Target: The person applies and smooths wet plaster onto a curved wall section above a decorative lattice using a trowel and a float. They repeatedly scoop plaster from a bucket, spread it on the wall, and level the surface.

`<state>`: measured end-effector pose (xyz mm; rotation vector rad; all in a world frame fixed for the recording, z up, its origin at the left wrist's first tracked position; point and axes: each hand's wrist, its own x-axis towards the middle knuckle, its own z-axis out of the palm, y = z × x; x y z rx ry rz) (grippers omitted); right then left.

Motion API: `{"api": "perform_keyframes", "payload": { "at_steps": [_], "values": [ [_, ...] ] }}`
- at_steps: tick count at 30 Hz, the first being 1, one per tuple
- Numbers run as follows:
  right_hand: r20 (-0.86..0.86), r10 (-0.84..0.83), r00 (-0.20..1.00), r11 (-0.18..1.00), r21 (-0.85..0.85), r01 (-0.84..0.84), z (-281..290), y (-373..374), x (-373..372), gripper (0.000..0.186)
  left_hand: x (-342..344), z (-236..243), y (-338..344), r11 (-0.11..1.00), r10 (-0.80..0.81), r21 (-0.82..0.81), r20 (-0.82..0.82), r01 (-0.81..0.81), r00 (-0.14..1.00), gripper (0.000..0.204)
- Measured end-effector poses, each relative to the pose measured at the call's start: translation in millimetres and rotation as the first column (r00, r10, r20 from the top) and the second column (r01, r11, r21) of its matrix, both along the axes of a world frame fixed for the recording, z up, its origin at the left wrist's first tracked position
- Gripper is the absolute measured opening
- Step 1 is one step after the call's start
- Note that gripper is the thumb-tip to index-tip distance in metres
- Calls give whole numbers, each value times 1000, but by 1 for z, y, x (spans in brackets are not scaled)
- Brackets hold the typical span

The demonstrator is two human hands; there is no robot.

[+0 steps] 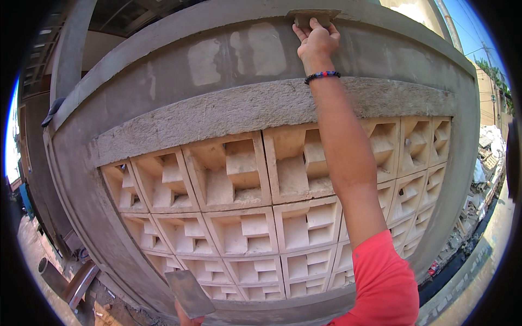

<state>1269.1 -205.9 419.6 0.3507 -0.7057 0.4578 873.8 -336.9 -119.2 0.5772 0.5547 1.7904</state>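
Note:
My right hand (pixel 316 42) is raised high and grips a small grey plastering float (pixel 314 16) pressed against the top edge of a grey cement-rendered wall (pixel 163 98). A beaded bracelet sits on that wrist, and the sleeve is red. At the bottom edge my left hand (pixel 187 318) is only partly visible; it holds a flat grey trowel blade (pixel 189 293) in front of the wall's lower part. Below the render band, the wall has a grid of pale decorative vent blocks (pixel 244 217).
A rough cement band (pixel 217 117) runs above the vent blocks, with lighter patches (pixel 261 51) on the render above. Rubble and white sacks (pixel 486 157) lie at the right. A pipe and scrap wood (pixel 65 280) lie on the ground at lower left.

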Motion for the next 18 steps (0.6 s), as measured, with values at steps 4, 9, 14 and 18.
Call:
{"api": "perform_keyframes", "payload": {
  "at_steps": [4,9,14,18],
  "values": [
    [156,-21,987,999,-37,27,-13,14,-62,41,-3,1,0,997,-36,66,-14,37,999,22],
    [210,-72,975,997,45,64,-46,3,-32,42,-16,-12,-2,996,0,88,-142,13,990,22],
    [25,-103,994,995,20,102,-26,-6,69,34,-12,-6,-5,999,10,31,18,-11,1000,25],
    [-54,-68,996,994,-86,64,-3,-6,49,26,-5,4,-13,1000,23,17,6,-23,1000,27]
  ]
}}
